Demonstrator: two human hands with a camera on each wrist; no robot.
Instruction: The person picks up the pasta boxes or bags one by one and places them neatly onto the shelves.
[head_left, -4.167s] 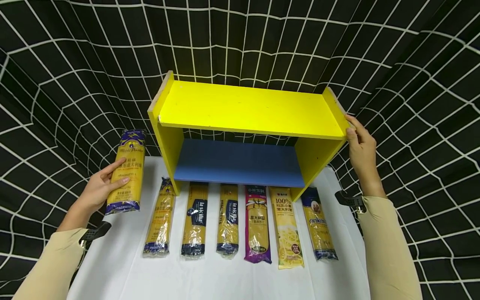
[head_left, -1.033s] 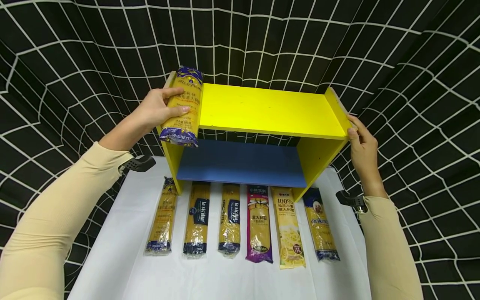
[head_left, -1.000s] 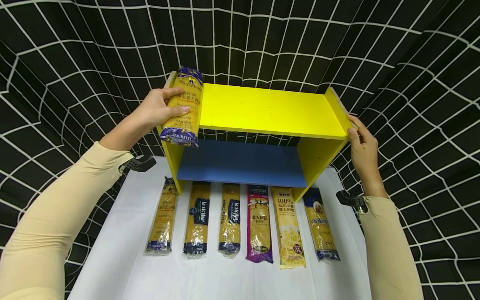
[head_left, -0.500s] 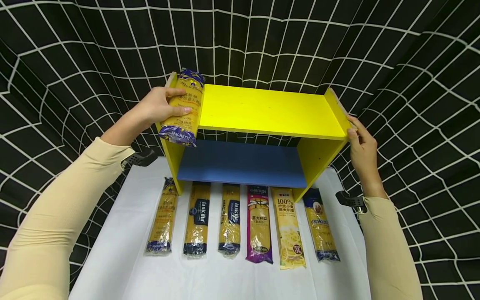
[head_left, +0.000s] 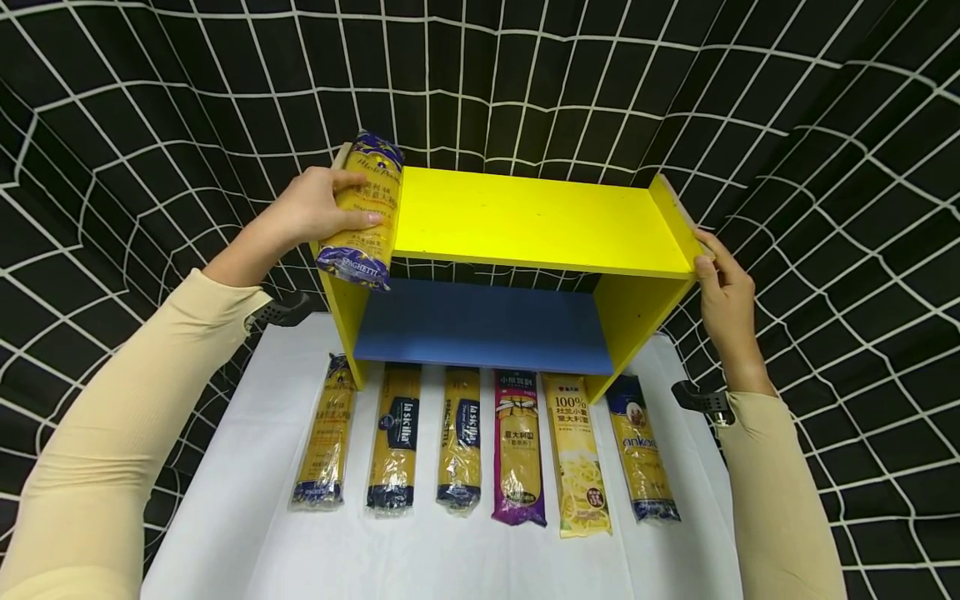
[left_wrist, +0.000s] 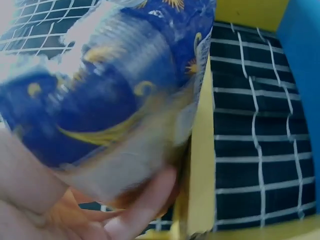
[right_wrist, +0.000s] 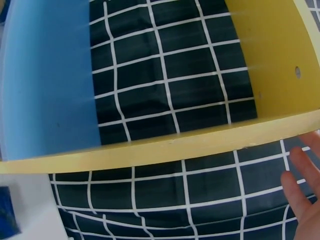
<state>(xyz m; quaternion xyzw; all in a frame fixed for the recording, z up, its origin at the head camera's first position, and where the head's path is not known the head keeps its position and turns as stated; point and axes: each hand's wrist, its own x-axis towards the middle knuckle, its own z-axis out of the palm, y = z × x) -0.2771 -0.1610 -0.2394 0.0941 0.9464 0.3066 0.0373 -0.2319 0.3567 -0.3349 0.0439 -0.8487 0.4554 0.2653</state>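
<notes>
In the head view my left hand [head_left: 318, 204] grips a yellow-and-blue spaghetti packet [head_left: 367, 237], thumb across its front. The packet leans upright at the left end of the yellow upper board of a small shelf unit [head_left: 525, 221]. Its lower end overhangs that board's front edge; whether it bears on the board is hidden. The left wrist view shows the packet's crinkled blue end [left_wrist: 120, 75] close up, blurred, with fingers beneath it. At the far right my right hand [head_left: 726, 296] holds the shelf's side panel by its front corner, thumb and index finger against it.
Below the unit's blue lower board [head_left: 480, 325], several pasta packets lie in a row on the white tablecloth [head_left: 420, 558]. They include a matching spaghetti packet [head_left: 325, 433] at left, a purple-edged packet [head_left: 519, 450] and an Ankara packet [head_left: 641, 450] at right. Black white-gridded cloth [head_left: 510, 75] surrounds the table.
From left of the unit, my left hand has carried the spaghetti packet up and right to the upper board's left end. Over the last second it shifts only slightly. My right hand stays put.
</notes>
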